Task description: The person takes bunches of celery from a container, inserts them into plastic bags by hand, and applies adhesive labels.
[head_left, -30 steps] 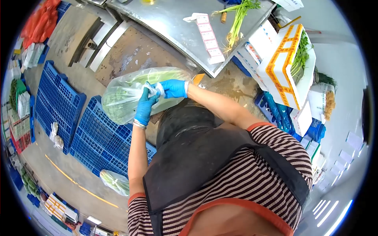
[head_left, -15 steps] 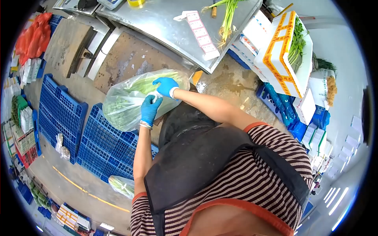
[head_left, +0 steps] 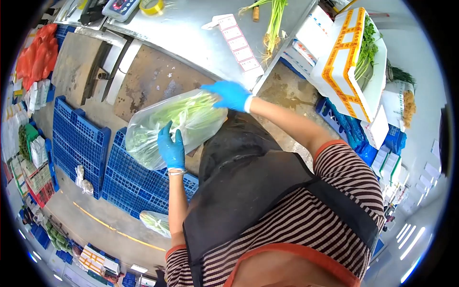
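Note:
A clear plastic bag (head_left: 143,150) full of green leafy vegetables with pale stalks (head_left: 189,111) lies in front of my body, its stalk end toward the right. My left hand (head_left: 171,147), in a blue glove, is at the bag's near side with thumb and fingers apart. At the stalk end is my right hand (head_left: 233,96), also blue-gloved and slightly blurred. Its fingers stretch leftward over the edge of the bag, and whether they press on the plastic is hard to see.
The steel table (head_left: 191,43) ahead carries a strip of labels (head_left: 239,43), loose green stems (head_left: 273,28), yellow tape (head_left: 151,5) and a scale (head_left: 121,8). A white foam box (head_left: 346,67) of greens stands right. Blue pallets (head_left: 79,143) and another bagged vegetable (head_left: 155,222) are left.
Both hands were together at a gathered, twisted part of the bag. They have let go and parted, the right going right to the stalk end, the left slightly down and left.

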Motion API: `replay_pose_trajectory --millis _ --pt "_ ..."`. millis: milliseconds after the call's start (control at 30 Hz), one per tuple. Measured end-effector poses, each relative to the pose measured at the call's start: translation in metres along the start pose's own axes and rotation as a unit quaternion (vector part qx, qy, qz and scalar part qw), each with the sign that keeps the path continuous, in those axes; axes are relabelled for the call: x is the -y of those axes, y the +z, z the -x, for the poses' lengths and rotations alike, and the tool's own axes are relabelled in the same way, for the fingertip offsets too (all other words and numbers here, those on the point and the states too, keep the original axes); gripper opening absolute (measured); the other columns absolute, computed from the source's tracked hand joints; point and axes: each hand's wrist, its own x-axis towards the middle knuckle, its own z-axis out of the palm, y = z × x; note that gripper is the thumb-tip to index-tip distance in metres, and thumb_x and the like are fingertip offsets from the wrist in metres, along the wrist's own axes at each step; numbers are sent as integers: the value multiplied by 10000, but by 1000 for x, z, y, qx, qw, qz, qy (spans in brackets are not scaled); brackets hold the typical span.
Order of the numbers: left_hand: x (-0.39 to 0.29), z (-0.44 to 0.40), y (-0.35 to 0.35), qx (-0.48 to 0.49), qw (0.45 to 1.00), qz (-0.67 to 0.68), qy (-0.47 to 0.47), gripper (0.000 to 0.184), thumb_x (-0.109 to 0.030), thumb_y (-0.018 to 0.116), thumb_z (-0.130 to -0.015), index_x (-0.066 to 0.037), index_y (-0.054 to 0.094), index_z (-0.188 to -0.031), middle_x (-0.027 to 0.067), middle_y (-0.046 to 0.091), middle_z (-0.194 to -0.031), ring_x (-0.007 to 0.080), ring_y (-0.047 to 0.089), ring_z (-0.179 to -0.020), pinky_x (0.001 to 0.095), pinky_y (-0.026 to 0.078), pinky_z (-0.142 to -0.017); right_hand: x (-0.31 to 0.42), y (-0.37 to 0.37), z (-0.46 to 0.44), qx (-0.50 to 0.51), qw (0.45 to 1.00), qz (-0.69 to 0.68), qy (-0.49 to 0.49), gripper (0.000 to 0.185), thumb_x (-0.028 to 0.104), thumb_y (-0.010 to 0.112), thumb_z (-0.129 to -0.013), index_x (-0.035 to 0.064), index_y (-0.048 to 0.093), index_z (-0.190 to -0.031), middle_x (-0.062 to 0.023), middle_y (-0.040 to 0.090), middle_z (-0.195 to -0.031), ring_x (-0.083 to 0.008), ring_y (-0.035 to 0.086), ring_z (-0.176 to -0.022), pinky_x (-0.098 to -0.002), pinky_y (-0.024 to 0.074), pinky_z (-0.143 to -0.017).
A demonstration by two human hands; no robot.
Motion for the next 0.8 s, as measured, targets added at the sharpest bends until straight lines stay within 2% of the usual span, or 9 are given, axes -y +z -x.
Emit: replay_pose_trajectory --millis 167,267,300,367,467,533,667,700,800 --pt "-56 -42 57 158 934 311 -77 290 -138 621 -899 -13 652 -1159 105 664 -1138 178 611 -1024 300 457 -915 -77 -63 45 -162 953 248 64 664 248 717 -759 156 474 -1370 -119 583 -1062 -260 561 -1008 -405 390 -908" --pt "-103 -86 108 235 888 370 -136 366 -250 618 -912 25 642 -1151 120 662 -1136 189 601 -1040 297 450 -919 -119 -65 43 -133 957 255 26 546 217 696 -769 182 536 -1290 -87 603 -1005 -246 578 -947 -405 376 -921" --pt "-115 -102 126 247 881 377 -145 404 -284 626 -909 39 636 -1153 126 660 -1135 193 597 -1045 296 449 -918 -133 -61 39 -114 964 236 34 394 187 672 -782 203 609 -1171 -39 622 -923 -224 593 -900 -406 385 -897" --pt "-140 -135 151 291 858 386 -173 495 -405 656 -877 -14 634 -1180 47 662 -1028 139 603 -846 279 478 -791 -134 -72 33 -130 969 211 7 303 182 657 -792 214 644 -1093 -32 626 -864 -221 600 -863 -405 393 -872" --pt "-152 -187 191 386 796 355 -303 466 -403 673 -866 -9 653 -1114 59 673 -973 143 608 -808 279 485 -744 -103 -108 37 -134 972 191 -40 223 179 647 -797 212 688 -1014 -41 621 -781 -237 604 -775 -399 415 -778" --pt "-168 -201 202 346 798 398 -291 374 -323 692 -861 -5 664 -1057 64 677 -931 144 617 -784 281 497 -729 -95 -120 48 -80 976 190 -68 258 175 651 -793 213 696 -1045 -39 620 -763 -245 599 -739 -386 421 -716" --pt "-160 -215 229 300 836 386 -247 235 -123 713 -833 4 669 -1026 62 681 -890 149 629 -746 276 520 -710 -97 -136 54 -39 987 -140 -65 368 276 716 -797 172 682 -1148 -84 627 -790 -254 604 -753 -370 474 -726" --pt "-161 -214 229 303 824 412 -243 270 -15 698 -810 16 656 -1074 50 678 -885 131 628 -727 253 525 -704 -104 -144 48 -74 988 -133 -33 423 310 747 -781 157 675 -1169 -87 635 -826 -231 602 -770 -362 479 -767" --pt "-167 -203 228 291 839 433 -152 282 -16 691 -817 18 652 -1095 33 667 -879 100 611 -738 228 512 -695 -137 -165 13 -163 981 -59 81 333 354 685 -807 156 699 -1074 -82 639 -895 -267 597 -810 -392 470 -720"
